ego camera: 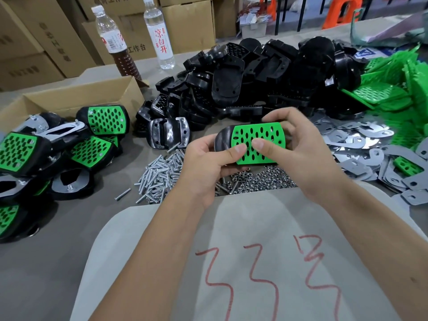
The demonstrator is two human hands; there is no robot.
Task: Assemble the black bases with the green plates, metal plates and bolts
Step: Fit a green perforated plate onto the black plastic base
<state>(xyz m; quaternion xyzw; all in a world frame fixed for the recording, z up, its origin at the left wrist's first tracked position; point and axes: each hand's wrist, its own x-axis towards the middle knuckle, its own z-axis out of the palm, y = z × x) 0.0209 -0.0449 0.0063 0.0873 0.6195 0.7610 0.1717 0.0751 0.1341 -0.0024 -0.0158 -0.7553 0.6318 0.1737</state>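
Both hands hold one piece above the grey worktop (69, 239): a perforated green plastic plate (257, 144) seated on a black moulded base (222, 139), its long axis running left to right. The left hand (208, 163) and right hand (298, 147) each have their grip closed round an end, thumbs pressing the plate. The loose silver bolts (159, 174) lie just below-left, nearer the left hand.

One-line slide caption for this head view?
Both hands, left hand and right hand, press a perforated green plastic plate onto a black plastic base above loose steel bolts.
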